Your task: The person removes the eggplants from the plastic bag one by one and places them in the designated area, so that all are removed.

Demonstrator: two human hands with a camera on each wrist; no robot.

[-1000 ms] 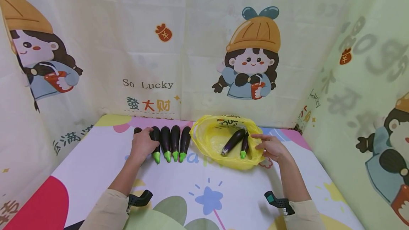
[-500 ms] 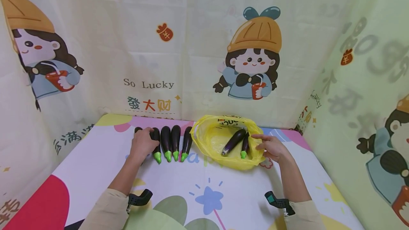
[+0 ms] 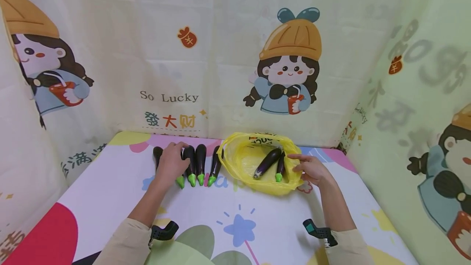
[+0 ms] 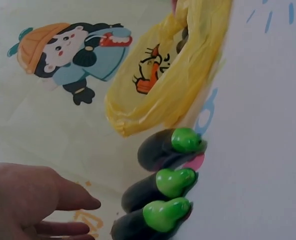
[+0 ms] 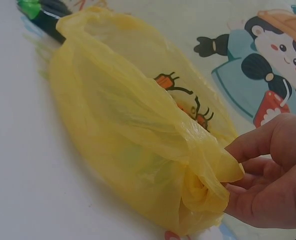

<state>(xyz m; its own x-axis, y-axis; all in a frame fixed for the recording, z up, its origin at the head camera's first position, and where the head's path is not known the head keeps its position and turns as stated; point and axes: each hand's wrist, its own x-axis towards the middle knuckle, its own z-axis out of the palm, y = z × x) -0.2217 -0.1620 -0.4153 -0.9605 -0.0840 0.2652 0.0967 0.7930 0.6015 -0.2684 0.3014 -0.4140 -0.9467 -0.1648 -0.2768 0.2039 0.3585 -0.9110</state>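
Left hand (image 3: 171, 163) over row of 5 eggplants (image 3: 200, 160) on table (image 3: 276, 220), left of yellow bag (image 3: 281, 188); can't tell if gripping. Right hand (image 3: 312, 169) pinches bag's right edge, 2 more eggplants (image 3: 268, 162) inside.

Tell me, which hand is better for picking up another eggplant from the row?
Probably the left hand: it is over the row of eggplants, while the right hand is across at the yellow bag, holding its edge.
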